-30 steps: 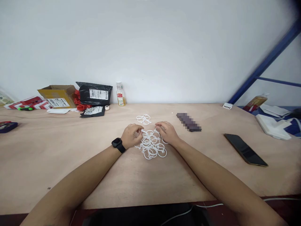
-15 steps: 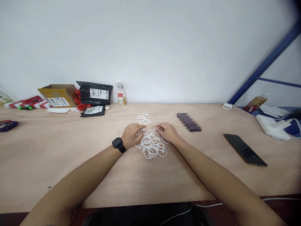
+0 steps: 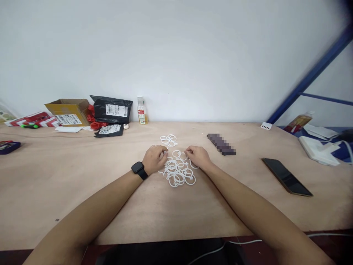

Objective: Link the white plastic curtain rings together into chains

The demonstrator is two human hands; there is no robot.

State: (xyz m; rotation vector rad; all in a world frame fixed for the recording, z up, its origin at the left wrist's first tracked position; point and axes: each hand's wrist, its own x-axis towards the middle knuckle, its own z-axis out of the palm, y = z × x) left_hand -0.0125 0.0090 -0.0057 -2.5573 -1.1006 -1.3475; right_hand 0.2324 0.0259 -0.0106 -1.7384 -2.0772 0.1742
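Plainly, wooden table [image 3: 124,213] meets pale wall [image 3: 193,66]; right fingers [image 3: 191,149] pinch a white ring [image 3: 183,159]; left fingers [image 3: 159,148]: cannot tell.

White rings [image 3: 172,167] mid-frame look like smooth plastic, tabletop [image 3: 165,217] is matt wood. The smartphone screen [image 3: 286,177] at right is super glossy; over left, a matt cardboard box [image 3: 67,109] and a shiny, crinkly plastic mailer [image 3: 102,110].

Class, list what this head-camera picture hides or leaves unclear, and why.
Head view:
Number of nearer white rings: they overlap one another.
Whether the left hand grips one: too small to tell.
Dark blue item: cut off by left edge.
Purplish item: details pixelated.
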